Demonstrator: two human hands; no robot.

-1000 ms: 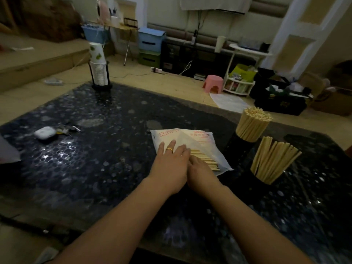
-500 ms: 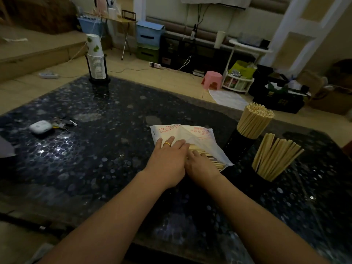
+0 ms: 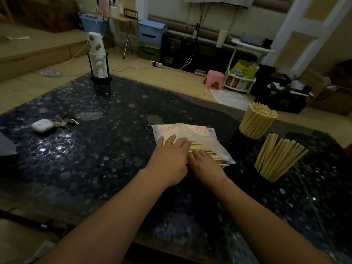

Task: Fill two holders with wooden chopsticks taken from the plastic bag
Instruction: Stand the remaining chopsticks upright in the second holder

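Observation:
A white plastic bag [image 3: 182,131] with red print lies flat on the dark table, its mouth toward me. Wooden chopsticks [image 3: 202,148] show at the mouth. My left hand [image 3: 169,159], wearing a gold ring, presses flat on the bag with straight fingers. My right hand [image 3: 206,165] sits right beside it, its fingers lying on the chopstick ends; its thumb is hidden. To the right stand two black holders: the far holder [image 3: 240,144] carries a tight bundle [image 3: 257,121], and the near holder [image 3: 256,181] carries a looser fan of sticks [image 3: 279,157].
The speckled black table [image 3: 95,149] also holds a stack of paper cups in a black stand [image 3: 98,56] at the far left corner, and a white earbud case [image 3: 42,125] with keys [image 3: 65,121] at the left. A pink stool [image 3: 214,79] and boxes stand on the floor beyond.
Both hands stay on the bag. My right hand's fingers have come out from under my left fingers and now lie in view on the chopsticks. The view has tilted slightly.

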